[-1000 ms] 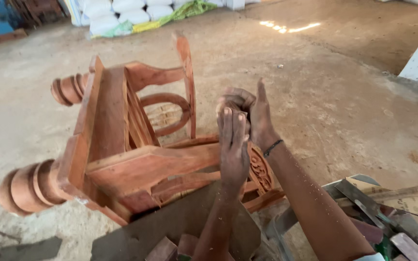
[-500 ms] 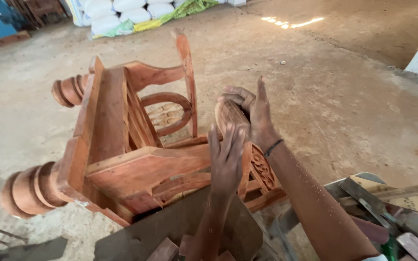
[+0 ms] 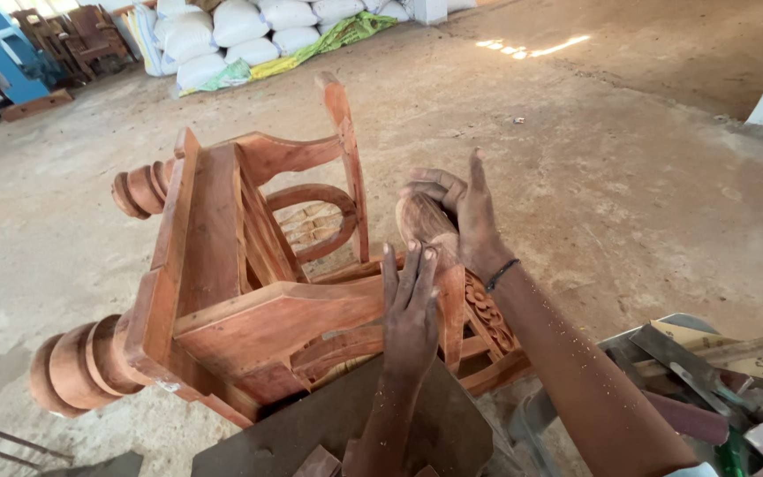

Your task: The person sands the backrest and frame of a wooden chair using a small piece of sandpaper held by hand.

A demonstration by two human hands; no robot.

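A reddish-brown carved wooden chair (image 3: 249, 291) lies tipped on its side on a dark work surface (image 3: 346, 424). Its turned legs point left. My left hand (image 3: 410, 309) lies flat, fingers together, on the chair's upright rail next to the seat frame. My right hand (image 3: 457, 212) curls over the rounded top of that upright post (image 3: 424, 223), thumb raised. A dark band sits on the right wrist. Carved ornament (image 3: 490, 316) shows below the right forearm.
Chisels and flat metal tools (image 3: 699, 371) lie on a bench at the lower right. White sacks (image 3: 240, 31) are stacked at the far side of the dusty concrete floor. More wooden furniture (image 3: 72, 35) stands at the far left. Thin metal rods (image 3: 11, 446) lie bottom left.
My left hand has slid down the rail toward me. My right hand keeps its hold on the post top. The chair has not moved.
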